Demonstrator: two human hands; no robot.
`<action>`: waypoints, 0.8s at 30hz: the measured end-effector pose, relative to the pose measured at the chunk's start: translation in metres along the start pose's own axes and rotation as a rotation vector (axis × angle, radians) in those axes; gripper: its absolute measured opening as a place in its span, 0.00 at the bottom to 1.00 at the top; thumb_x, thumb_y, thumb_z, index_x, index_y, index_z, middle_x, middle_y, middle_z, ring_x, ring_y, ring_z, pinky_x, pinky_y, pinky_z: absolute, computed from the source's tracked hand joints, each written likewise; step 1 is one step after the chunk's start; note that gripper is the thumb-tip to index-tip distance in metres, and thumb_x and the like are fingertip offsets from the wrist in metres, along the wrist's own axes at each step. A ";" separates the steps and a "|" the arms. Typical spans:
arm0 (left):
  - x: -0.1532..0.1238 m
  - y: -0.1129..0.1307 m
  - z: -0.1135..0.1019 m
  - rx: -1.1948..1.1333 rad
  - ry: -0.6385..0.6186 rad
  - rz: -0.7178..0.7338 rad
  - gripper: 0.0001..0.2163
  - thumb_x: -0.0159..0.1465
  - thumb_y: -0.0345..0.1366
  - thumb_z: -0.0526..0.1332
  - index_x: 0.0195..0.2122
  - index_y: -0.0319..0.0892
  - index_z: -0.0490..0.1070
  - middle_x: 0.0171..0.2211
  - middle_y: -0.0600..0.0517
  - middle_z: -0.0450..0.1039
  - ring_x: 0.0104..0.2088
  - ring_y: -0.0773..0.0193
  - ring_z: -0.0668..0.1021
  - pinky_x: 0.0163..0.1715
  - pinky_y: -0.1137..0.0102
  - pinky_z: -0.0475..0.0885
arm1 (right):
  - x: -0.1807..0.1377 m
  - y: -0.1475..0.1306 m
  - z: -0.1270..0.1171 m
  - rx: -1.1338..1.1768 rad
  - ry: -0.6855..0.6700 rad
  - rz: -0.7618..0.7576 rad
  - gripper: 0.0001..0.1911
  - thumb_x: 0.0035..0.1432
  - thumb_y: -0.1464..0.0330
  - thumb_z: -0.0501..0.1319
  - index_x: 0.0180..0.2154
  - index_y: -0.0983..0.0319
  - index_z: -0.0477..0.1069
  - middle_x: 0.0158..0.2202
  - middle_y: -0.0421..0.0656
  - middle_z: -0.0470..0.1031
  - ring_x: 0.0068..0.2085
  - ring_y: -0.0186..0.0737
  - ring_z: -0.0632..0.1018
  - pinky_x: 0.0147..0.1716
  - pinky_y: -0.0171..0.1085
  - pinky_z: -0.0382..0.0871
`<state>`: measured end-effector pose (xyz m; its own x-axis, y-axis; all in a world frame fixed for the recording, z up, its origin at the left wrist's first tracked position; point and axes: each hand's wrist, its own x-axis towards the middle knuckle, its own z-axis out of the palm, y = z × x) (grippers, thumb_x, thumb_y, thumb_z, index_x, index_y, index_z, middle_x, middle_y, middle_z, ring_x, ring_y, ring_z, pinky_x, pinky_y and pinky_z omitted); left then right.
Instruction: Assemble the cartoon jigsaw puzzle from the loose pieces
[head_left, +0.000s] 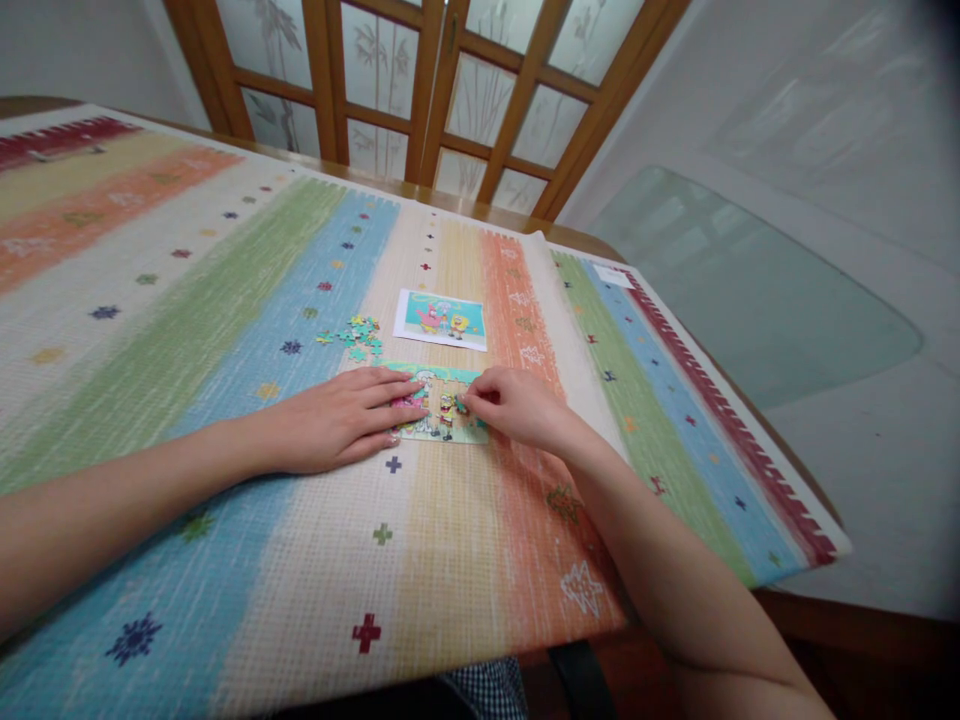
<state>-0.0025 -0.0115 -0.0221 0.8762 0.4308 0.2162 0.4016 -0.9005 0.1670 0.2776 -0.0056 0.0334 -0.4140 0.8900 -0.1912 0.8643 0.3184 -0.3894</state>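
A small, partly filled jigsaw puzzle (447, 432) with cartoon figures lies flat on the striped tablecloth. Across its left part rests my left hand (356, 415), palm down with fingers stretched out, hiding some of the picture. At the puzzle's right side, the thumb and forefinger of my right hand (514, 405) pinch a small greenish puzzle piece (461, 403) over the board. Bare board shows in places around the yellow figure. Loose puzzle pieces (360, 335) lie in a heap just beyond my left hand.
A printed reference picture (441, 320) lies beyond the puzzle. The striped tablecloth (300, 580) covers the table, with a small white paper (613, 276) near its far right corner. Wood-framed glass doors (431, 100) stand behind, and a wall is at the right.
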 end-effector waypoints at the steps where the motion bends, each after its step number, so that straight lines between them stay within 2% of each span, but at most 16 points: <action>1: 0.000 0.000 0.000 0.000 0.003 0.003 0.22 0.76 0.44 0.50 0.69 0.48 0.60 0.69 0.47 0.60 0.68 0.52 0.63 0.68 0.55 0.54 | 0.000 0.000 0.000 0.004 0.001 -0.005 0.15 0.65 0.67 0.59 0.26 0.62 0.75 0.27 0.43 0.75 0.28 0.36 0.70 0.28 0.38 0.55; 9: 0.002 0.001 -0.002 -0.023 0.047 0.021 0.21 0.76 0.42 0.51 0.67 0.48 0.63 0.66 0.46 0.66 0.68 0.53 0.64 0.67 0.55 0.56 | 0.001 0.001 0.004 0.004 0.018 -0.030 0.21 0.66 0.61 0.59 0.21 0.61 0.72 0.23 0.41 0.71 0.25 0.34 0.67 0.27 0.38 0.52; 17: 0.002 0.001 -0.002 0.015 0.010 0.013 0.21 0.76 0.43 0.50 0.68 0.46 0.62 0.67 0.45 0.64 0.68 0.52 0.63 0.68 0.55 0.55 | 0.004 -0.003 0.007 -0.027 0.056 -0.033 0.19 0.66 0.61 0.61 0.24 0.61 0.71 0.27 0.43 0.72 0.30 0.38 0.69 0.30 0.39 0.55; 24: 0.002 0.000 -0.001 0.002 0.015 0.011 0.21 0.76 0.43 0.51 0.68 0.48 0.61 0.67 0.46 0.64 0.68 0.52 0.63 0.68 0.55 0.55 | 0.007 0.000 0.012 0.013 0.076 -0.055 0.15 0.65 0.64 0.62 0.26 0.61 0.69 0.26 0.41 0.72 0.29 0.36 0.68 0.29 0.38 0.55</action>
<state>-0.0010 -0.0110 -0.0205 0.8762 0.4219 0.2328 0.3926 -0.9052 0.1628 0.2710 -0.0036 0.0214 -0.4371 0.8938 -0.1003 0.8370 0.3634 -0.4090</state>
